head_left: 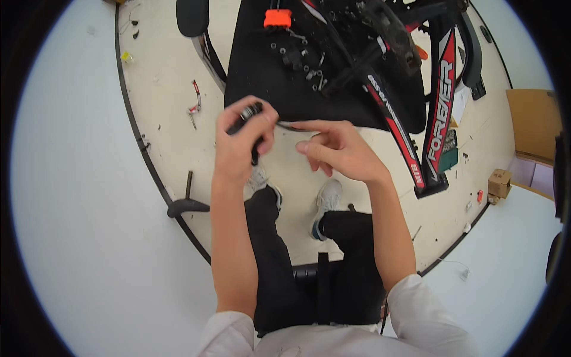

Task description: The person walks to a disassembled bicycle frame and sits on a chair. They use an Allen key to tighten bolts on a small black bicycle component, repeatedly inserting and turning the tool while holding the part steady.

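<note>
My left hand (244, 134) is closed around a small black part (242, 119) with a shiny metal ring, perhaps a bike component; its exact kind is hidden by the fingers. A thin grey end (286, 125) sticks out from beside that hand toward the right. My right hand (342, 152) has its index finger stretched out, its tip at or very near this grey end; I cannot tell if they touch. The other right fingers are loosely bent and apart, holding nothing. Both hands are in front of the near edge of a black chair seat (297, 101).
A black, red and white bicycle frame (440, 107) rests across the seat's right side. Several small nuts and bolts (315, 77) and an orange item (277, 18) lie on the seat. On the floor are a bike saddle (187, 207), a red-and-silver part (195, 98) and a cardboard box (499, 183).
</note>
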`<state>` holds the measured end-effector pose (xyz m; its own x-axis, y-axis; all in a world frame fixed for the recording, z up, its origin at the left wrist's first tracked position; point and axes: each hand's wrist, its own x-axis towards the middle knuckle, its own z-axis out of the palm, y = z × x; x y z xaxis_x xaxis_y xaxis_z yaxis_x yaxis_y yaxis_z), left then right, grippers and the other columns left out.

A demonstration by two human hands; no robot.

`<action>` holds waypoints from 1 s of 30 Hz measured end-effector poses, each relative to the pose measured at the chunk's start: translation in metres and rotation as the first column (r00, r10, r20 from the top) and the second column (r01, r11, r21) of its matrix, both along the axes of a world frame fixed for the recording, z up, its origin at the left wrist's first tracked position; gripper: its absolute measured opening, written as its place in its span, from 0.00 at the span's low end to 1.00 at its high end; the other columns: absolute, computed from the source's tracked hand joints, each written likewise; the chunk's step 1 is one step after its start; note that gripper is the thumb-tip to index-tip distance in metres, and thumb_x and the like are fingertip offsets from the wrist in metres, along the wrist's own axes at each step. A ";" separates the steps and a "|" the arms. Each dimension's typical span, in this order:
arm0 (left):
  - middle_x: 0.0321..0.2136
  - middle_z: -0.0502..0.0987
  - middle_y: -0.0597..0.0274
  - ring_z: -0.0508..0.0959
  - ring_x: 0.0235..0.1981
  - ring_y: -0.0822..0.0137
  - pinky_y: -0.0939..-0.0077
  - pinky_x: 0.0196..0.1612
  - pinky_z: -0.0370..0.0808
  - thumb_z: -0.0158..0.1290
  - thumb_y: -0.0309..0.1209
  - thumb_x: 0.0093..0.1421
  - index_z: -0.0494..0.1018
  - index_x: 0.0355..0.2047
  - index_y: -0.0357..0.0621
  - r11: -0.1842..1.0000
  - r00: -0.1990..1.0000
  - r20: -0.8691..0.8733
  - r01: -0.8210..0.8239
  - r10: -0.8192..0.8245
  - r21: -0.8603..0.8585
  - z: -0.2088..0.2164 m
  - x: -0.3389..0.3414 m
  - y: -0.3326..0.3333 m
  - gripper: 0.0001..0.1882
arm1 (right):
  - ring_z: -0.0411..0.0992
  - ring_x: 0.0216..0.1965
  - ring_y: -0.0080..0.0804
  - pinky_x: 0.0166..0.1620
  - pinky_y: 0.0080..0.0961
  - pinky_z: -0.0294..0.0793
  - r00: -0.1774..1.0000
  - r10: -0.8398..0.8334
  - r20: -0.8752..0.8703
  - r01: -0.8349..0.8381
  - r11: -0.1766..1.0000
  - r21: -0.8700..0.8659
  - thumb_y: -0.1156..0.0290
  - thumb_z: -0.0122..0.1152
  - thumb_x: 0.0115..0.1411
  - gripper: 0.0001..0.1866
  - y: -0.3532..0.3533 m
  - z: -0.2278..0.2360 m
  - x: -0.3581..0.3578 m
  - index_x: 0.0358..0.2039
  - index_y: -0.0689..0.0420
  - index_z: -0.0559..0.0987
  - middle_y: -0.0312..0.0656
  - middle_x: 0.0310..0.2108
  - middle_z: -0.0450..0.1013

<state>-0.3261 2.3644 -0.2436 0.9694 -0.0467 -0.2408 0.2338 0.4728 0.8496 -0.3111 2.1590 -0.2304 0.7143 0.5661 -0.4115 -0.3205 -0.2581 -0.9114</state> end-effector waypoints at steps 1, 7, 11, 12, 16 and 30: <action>0.16 0.70 0.70 0.66 0.17 0.81 0.83 0.21 0.60 0.56 0.26 0.56 0.73 0.24 0.37 0.999 0.999 -0.033 -0.028 0.026 -0.043 0.002 0.003 0.001 0.06 | 0.66 0.16 0.18 0.22 0.16 0.65 0.976 0.081 -0.202 -0.073 0.996 0.045 0.66 0.63 0.59 0.24 0.001 0.004 -0.001 0.55 0.62 0.76 0.40 0.22 0.74; 0.16 0.70 0.73 0.65 0.18 0.83 0.85 0.21 0.60 0.57 0.27 0.57 0.74 0.26 0.37 0.819 0.997 0.051 0.020 -0.060 0.574 -0.021 -0.004 -0.021 0.06 | 0.69 0.20 0.19 0.25 0.18 0.69 0.980 -0.019 -0.198 0.095 0.919 0.382 0.68 0.60 0.61 0.27 0.000 0.011 -0.018 0.60 0.62 0.70 0.40 0.25 0.75; 0.17 0.69 0.70 0.65 0.16 0.80 0.84 0.19 0.59 0.56 0.26 0.57 0.73 0.27 0.38 0.971 0.993 -0.098 0.084 -0.064 0.222 -0.005 -0.004 -0.016 0.04 | 0.71 0.24 0.22 0.29 0.22 0.71 0.969 -0.167 0.184 0.195 0.970 -0.148 0.59 0.60 0.62 0.28 -0.007 -0.025 -0.008 0.57 0.62 0.72 0.41 0.26 0.75; 0.17 0.68 0.69 0.65 0.15 0.79 0.83 0.19 0.59 0.56 0.26 0.57 0.73 0.27 0.38 0.990 0.990 -0.128 0.079 -0.064 0.118 -0.005 -0.007 -0.014 0.04 | 0.71 0.25 0.23 0.30 0.22 0.71 0.967 -0.100 0.235 0.168 0.942 -0.289 0.56 0.59 0.62 0.29 -0.004 -0.026 -0.012 0.57 0.63 0.72 0.41 0.27 0.75; 0.16 0.68 0.67 0.63 0.14 0.78 0.84 0.19 0.57 0.55 0.26 0.58 0.73 0.29 0.38 0.995 0.982 -0.181 -0.032 0.049 0.096 -0.007 0.000 -0.011 0.05 | 0.70 0.26 0.22 0.31 0.21 0.70 0.945 0.251 -0.207 -0.269 0.961 -0.064 0.63 0.58 0.62 0.28 0.012 -0.016 -0.017 0.60 0.62 0.70 0.40 0.27 0.73; 0.12 0.69 0.60 0.61 0.07 0.75 0.82 0.12 0.56 0.40 0.49 0.69 0.71 0.31 0.39 0.997 0.987 -0.157 -0.001 0.012 0.074 -0.005 -0.004 -0.020 0.24 | 0.68 0.17 0.20 0.21 0.18 0.63 0.924 0.227 -0.308 -0.282 0.948 -0.148 0.57 0.59 0.60 0.32 -0.007 -0.006 -0.007 0.58 0.65 0.69 0.38 0.18 0.72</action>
